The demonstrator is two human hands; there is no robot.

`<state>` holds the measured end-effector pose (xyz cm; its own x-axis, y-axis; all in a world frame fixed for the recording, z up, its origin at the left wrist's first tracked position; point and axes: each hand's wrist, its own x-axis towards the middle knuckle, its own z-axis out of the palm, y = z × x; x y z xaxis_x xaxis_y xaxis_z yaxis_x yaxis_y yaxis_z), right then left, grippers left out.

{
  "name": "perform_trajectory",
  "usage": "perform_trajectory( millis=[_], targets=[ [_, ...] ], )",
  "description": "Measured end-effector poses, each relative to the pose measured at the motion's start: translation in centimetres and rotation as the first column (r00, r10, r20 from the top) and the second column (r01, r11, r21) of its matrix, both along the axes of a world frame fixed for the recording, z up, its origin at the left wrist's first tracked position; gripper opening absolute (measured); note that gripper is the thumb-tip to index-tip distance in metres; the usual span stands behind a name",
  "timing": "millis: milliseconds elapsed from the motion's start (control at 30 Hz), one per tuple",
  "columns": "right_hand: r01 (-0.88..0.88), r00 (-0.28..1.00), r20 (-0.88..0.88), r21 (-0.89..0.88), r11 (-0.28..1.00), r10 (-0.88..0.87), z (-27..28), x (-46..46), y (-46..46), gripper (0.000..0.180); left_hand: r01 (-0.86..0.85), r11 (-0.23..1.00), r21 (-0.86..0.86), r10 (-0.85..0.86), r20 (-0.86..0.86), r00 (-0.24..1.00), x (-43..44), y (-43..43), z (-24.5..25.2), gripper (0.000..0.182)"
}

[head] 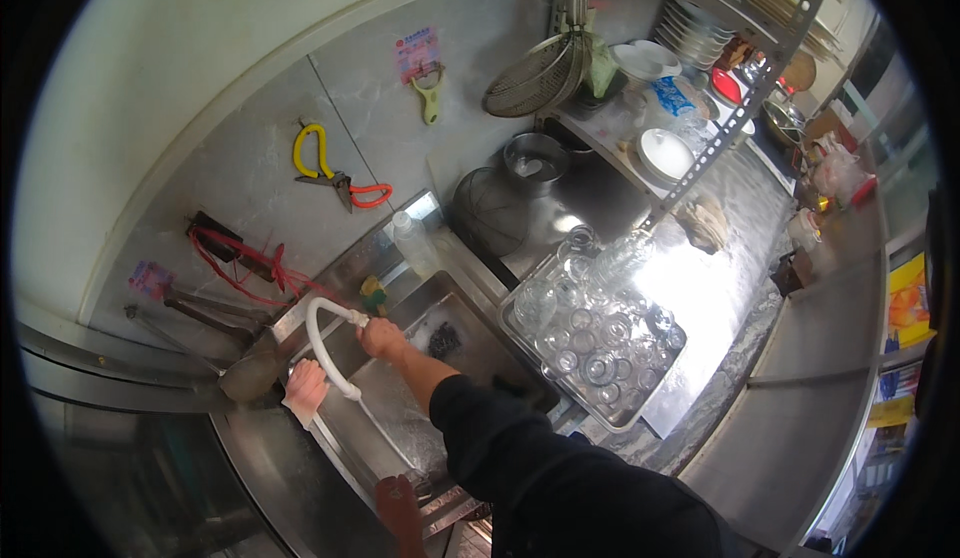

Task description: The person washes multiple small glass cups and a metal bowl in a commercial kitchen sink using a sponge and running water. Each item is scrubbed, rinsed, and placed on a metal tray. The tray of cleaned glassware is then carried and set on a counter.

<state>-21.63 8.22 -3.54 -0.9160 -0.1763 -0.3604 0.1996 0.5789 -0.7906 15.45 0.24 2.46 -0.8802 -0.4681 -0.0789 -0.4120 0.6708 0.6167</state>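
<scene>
A bent white faucet hose (319,336) arches over the steel sink (469,295). My right hand (384,339), at the end of a dark sleeve, grips the fitting at the hose's base. From the spout a thin stream of water runs down towards the near end of the basin. There my left hand (397,499) is partly in shadow, around what looks like a drinking glass (420,484); its fingers are hard to make out. A pinkish, crumpled cloth or glove (306,391) lies over the sink's left rim. Dark scrubbing mesh (444,340) lies in the basin.
Right of the sink, a metal tray (615,424) holds several clear glasses. A plastic bottle (412,243) and a sponge (373,294) stand behind the basin. Shears (341,179), a peeler (429,100) and strainers (536,77) hang along the wall. A shelf post (739,119) rises beside stacked dishes.
</scene>
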Motion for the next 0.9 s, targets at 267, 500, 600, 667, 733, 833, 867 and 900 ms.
perform_trajectory(
  millis=[267,500,600,667,733,833,867,900],
  targets=[
    [-0.221,0.943,-0.276,-0.104,0.970,0.185,8.5,20.5,17.6,0.028,0.179,0.927,0.330,-0.097,-0.251,0.963,-5.9,6.8,9.5,0.037],
    [0.279,0.944,0.059,0.382,0.881,-0.324,13.8,43.2,43.2,0.024,0.768,0.639,-0.049,-0.671,-0.523,0.525,-22.4,22.3,28.3,0.049],
    [0.509,0.835,-0.014,0.399,0.763,-0.550,14.2,47.9,48.9,0.024,0.878,0.417,-0.234,-0.847,-0.451,0.282,-26.5,30.0,32.7,0.046],
    [0.647,0.741,-0.078,0.349,0.678,-0.667,14.2,49.8,50.7,0.024,0.884,0.308,-0.353,-0.923,-0.337,0.187,-27.8,34.2,33.9,0.046],
    [0.727,0.681,-0.153,0.259,0.636,-0.716,14.0,50.8,51.5,0.025,0.880,0.209,-0.427,-0.967,-0.225,0.121,-28.5,37.3,34.1,0.046],
    [0.784,0.616,-0.088,0.165,0.598,-0.783,13.5,51.2,52.0,0.025,0.865,0.246,-0.438,-0.967,-0.173,0.188,-28.9,39.7,33.4,0.047],
    [0.794,0.602,-0.037,0.140,0.592,-0.798,13.3,51.0,52.2,0.025,0.870,0.262,-0.418,-0.965,-0.141,0.223,-29.3,40.2,33.1,0.047],
    [0.802,0.592,-0.027,0.120,0.585,-0.806,13.2,50.8,52.5,0.025,0.864,0.267,-0.428,-0.960,-0.196,0.199,-29.5,40.1,32.9,0.047]
  ],
)
